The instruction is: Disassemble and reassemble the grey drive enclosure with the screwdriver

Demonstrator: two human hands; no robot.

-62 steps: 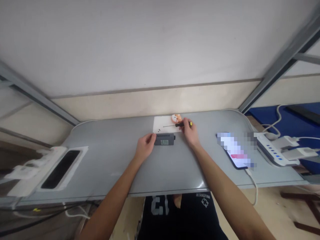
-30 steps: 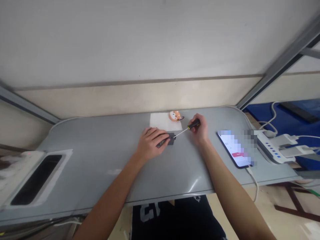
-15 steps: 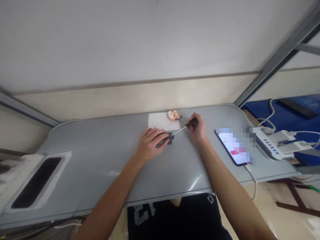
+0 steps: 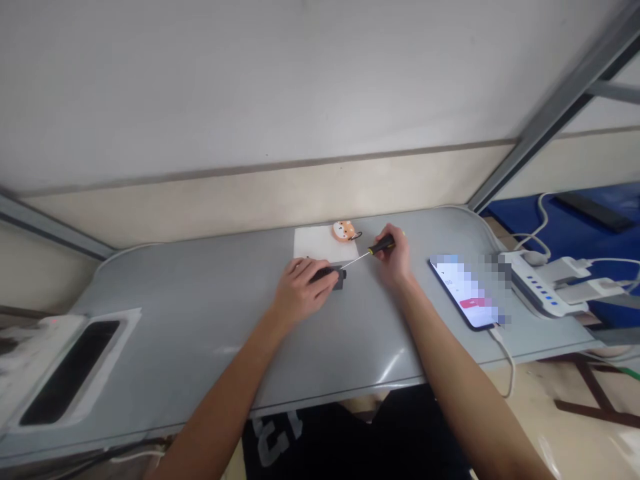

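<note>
My left hand (image 4: 303, 290) rests on the grey tabletop with its fingers closed over a small dark grey box-shaped device (image 4: 339, 279). Much of the device is hidden under those fingers, so its exact kind does not show. In my right hand (image 4: 397, 261) is a screwdriver (image 4: 381, 245) with a black and yellow handle, held at a slant. Its thin metal shaft points left and down, and the tip meets the upper right part of the device.
Behind my hands lie a white paper sheet (image 4: 315, 244) and an orange animal-faced case (image 4: 343, 231). To the right are a lit phone (image 4: 457, 290) with a cable and a power strip (image 4: 537, 287). A dark phone-like slab (image 4: 70, 373) lies at the left.
The fingers of my left hand have shifted slightly on the device. The screwdriver stays at its upper right part. The whole view has moved a little.
</note>
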